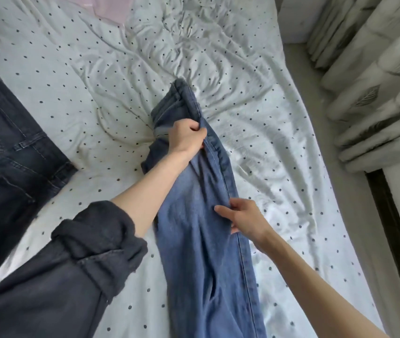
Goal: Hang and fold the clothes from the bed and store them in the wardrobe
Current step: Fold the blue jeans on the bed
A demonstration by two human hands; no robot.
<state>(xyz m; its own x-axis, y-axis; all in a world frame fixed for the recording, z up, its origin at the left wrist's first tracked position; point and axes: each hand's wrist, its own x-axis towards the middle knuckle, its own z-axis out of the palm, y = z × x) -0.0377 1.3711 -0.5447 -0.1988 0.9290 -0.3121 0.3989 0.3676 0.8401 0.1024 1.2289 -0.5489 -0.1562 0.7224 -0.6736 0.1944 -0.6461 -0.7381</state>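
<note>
Blue jeans (201, 240) lie lengthwise on the bed (255, 113), stretching from the bottom edge of the view to the middle. My left hand (185, 137) grips the far end of the jeans, with the fabric bunched in its curled fingers. My right hand (241, 217) pinches the right side seam of the jeans about halfway along, thumb across the top of the denim. A pair of dark, nearly black jeans (9, 154) lies flat on the bed at the left.
The bed sheet is white with dark dots and heavily wrinkled. A pink garment (107, 7) lies at the top edge. Pale curtains (369, 76) hang to the right, beyond a strip of floor (316, 76). A dark frame (394, 230) runs along the right edge.
</note>
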